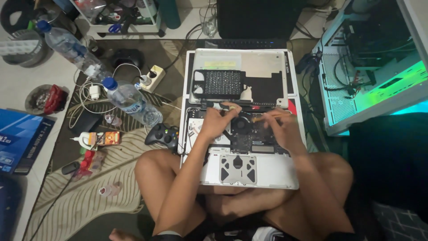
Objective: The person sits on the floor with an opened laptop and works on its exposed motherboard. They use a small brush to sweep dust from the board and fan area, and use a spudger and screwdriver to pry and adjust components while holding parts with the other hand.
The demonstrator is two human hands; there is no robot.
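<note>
An opened silver laptop (249, 172) lies bottom-up across my crossed legs, its circuit board and round fan (243, 124) exposed. My left hand (217, 121) rests on the board just left of the fan, fingertips pinched near the hinge edge. My right hand (280, 127) is closed around a thin stick-like tool (263, 118) whose tip points at the board right of the fan. The removed bottom cover (240, 62) lies behind the laptop with a black perforated part (222, 83) on it.
Two plastic water bottles (131, 102) lie on the patterned rug at left, beside a black game controller (163, 135), a power strip (152, 78) with cables and small glue bottles (96, 139). A lit open computer case (370, 67) stands at right. A blue box (20, 138) sits far left.
</note>
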